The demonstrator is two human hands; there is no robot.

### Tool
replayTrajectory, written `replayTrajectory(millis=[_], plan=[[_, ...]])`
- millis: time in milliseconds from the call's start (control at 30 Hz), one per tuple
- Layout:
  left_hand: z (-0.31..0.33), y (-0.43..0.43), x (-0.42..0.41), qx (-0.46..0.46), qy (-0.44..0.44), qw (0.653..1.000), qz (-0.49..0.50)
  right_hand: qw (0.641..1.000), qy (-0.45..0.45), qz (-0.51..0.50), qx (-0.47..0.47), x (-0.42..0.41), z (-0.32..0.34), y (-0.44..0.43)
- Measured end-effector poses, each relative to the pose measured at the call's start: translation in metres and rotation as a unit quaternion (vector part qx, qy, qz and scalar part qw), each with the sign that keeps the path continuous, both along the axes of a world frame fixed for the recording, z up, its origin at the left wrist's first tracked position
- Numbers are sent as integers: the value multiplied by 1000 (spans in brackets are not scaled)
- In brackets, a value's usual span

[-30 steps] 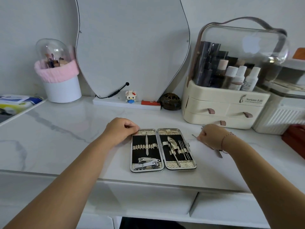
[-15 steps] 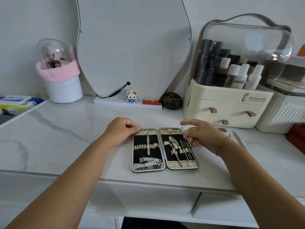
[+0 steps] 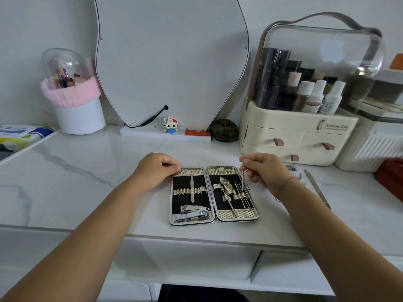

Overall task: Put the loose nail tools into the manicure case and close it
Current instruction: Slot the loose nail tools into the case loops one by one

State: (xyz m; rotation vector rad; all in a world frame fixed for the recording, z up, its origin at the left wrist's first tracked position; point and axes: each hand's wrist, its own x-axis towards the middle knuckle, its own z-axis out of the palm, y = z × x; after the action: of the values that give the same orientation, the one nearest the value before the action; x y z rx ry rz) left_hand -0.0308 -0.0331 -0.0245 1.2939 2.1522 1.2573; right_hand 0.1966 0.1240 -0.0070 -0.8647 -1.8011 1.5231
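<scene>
The manicure case lies open and flat on the marble counter, black inside with gold mesh ends, several metal tools strapped in both halves. My left hand rests with curled fingers at the case's top left corner. My right hand pinches a thin metal pick that points down into the right half of the case. Loose tools lie to the right on the counter: a long flat file, a small clipper and a small curved piece.
A cream cosmetics organizer with a clear dome stands behind the right hand. A mirror on a white base leans at the back. A white brush pot with a pink cuff stands at the back left. The counter's front edge runs just below the case.
My right hand picked up the thin pick from the counter on the right and carried it left over the case's right half, tip now lowered. The left hand stayed put.
</scene>
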Motion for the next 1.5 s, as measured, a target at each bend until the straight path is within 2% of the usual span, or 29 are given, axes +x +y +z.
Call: replayTrajectory(millis=[200, 400, 567, 1200, 1367, 1433, 1500], plan=[[1, -1, 1, -2, -3, 1000, 1, 998, -49, -9, 46, -1, 2, -5], [0, -1, -1, -5, -1, 1000, 3, 990, -111, 21, 84, 3, 8, -11], [-1, 0, -1, -5, 0, 1000, 5, 973, -162, 53, 153, 5, 5, -14], [0, 0, 0, -1, 4, 1000, 5, 945, -178, 67, 266, 19, -4, -16], [0, 0, 0, -2, -3, 1000, 8, 963, -107, -7, 246, 23, -6, -9], [0, 0, -1, -1, -1, 1000, 8, 971, -96, 7, 220, 24, -5, -9], [0, 0, 0, -3, 3, 1000, 7, 968, -126, 53, 210, 23, -6, -11]])
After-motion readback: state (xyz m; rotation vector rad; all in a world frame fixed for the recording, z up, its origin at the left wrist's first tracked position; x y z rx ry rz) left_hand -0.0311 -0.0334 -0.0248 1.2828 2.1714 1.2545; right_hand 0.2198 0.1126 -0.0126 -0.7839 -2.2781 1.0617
